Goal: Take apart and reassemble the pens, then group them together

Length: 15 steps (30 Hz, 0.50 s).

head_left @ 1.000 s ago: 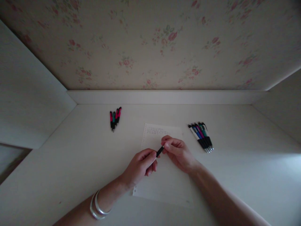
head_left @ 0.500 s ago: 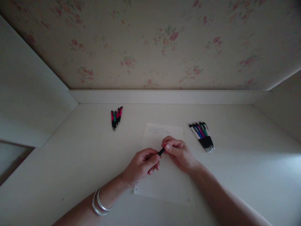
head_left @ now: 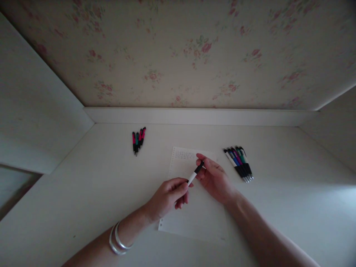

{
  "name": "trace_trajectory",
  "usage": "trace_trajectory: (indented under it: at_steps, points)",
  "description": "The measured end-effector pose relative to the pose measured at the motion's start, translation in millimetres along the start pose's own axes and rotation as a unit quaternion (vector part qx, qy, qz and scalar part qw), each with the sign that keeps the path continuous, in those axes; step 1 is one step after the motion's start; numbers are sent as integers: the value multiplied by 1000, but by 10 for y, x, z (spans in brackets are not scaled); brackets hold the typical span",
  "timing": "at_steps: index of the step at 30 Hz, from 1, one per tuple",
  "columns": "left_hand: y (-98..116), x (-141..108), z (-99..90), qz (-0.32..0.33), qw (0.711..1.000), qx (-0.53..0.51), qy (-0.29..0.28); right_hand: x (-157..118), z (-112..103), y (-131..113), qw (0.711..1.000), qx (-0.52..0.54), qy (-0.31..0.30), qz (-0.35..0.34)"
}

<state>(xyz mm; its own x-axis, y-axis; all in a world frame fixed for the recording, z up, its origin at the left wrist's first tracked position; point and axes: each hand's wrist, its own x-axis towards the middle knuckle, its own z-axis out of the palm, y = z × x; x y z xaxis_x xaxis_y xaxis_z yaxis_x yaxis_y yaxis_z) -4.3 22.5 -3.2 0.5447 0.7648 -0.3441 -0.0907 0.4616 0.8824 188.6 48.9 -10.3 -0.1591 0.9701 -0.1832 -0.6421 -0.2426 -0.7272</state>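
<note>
Above the sheet of paper is a pen point(head_left: 192, 177) with a white barrel and a black grip, tilted up to the right. My left hand point(head_left: 169, 194) pinches its lower white end between thumb and fingers. At the upper black end, my right hand point(head_left: 214, 180) has its thumb and fingertips around the tip, the other fingers loosely curled. The punched paper point(head_left: 194, 222) lies under both hands, with a few lines of writing near its top; my hands and forearms cover part of it.
A small group of pink and green pens point(head_left: 137, 141) lies at the back left. Several pens point(head_left: 239, 163) with white, blue, purple and green barrels lie side by side at the right. Behind the white desk point(head_left: 111, 185) stands a floral-papered wall point(head_left: 167, 55).
The pen's white barrel now shows between my hands, where only a short black stretch showed before. My right fingers have moved up and away from my left hand and loosened.
</note>
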Motion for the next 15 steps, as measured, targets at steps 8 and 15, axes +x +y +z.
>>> trace_trajectory:
  at_steps: [8, 15]
  points:
    - [-44, -8, 11, 46, 996, 70, 15, 10, -6, 4, 997, -45, 51, -39]
    - [-46, -43, 70, 51, 991, 121, 37, -5, -5, 10, 998, -46, 32, -28]
